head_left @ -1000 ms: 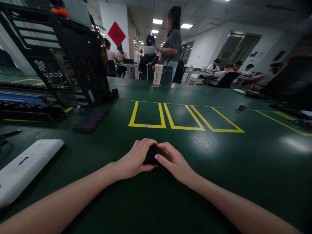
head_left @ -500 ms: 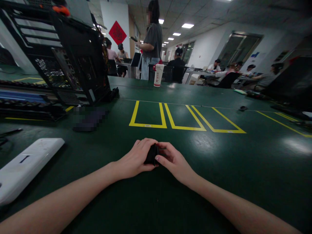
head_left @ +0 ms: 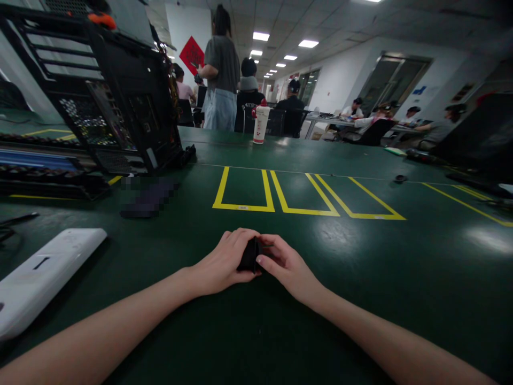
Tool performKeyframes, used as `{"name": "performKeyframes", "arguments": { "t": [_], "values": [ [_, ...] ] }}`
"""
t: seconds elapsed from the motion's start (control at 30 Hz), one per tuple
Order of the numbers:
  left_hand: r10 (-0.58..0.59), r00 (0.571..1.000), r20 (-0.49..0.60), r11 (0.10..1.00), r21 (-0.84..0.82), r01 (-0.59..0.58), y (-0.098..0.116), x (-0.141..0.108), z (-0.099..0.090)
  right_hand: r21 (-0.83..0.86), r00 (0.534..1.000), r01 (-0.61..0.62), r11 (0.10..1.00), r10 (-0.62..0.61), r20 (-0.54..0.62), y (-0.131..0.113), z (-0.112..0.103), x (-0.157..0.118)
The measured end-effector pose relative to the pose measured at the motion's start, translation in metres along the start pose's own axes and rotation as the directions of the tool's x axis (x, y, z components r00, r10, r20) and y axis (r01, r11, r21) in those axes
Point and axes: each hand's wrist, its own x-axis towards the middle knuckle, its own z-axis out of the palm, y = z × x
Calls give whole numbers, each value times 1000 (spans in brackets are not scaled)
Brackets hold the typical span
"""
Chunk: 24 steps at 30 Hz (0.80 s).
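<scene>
A small black box-like object [head_left: 248, 255] is between my two hands, low over the green table [head_left: 256, 331] in front of me. My left hand [head_left: 226, 262] wraps round its left side, with the thumb low and the fingers over the top. From the right, my right hand [head_left: 286, 267] closes on its edge with thumb and fingertips. Fingers cover much of the object, so its exact kind cannot be made out.
Left stands an open black computer case [head_left: 108, 101]. Nearer lie a white elongated device [head_left: 48, 272] and a blurred dark object [head_left: 148, 198]. Yellow tape outlines [head_left: 244, 207] mark the table ahead. A white cup [head_left: 261, 124] stands at the far edge; people sit and stand beyond.
The standing person in the background has moved left and turned, uncovering a seated person behind the cup. My hands and the black object stay in nearly the same place.
</scene>
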Motion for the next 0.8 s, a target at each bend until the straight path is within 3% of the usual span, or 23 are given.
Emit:
{"name": "performKeyframes", "arguments": {
  "t": [0.2,0.5,0.7,0.8],
  "values": [
    [-3,1000,16,999,32,3,4,1,-3,25,990,118,993,-120,77,0,0,-4],
    [1,1000,15,1000,31,-2,4,1,-4,8,1000,17,1000,-17,3,0,2,0],
    [13,1000,1,998,62,-13,3,1,-2,46,993,88,995,-92,75,2,1,-2],
    [13,1000,4,998,63,-13,3,0,-3,71,995,83,994,-86,45,2,1,-1]
  ]
}}
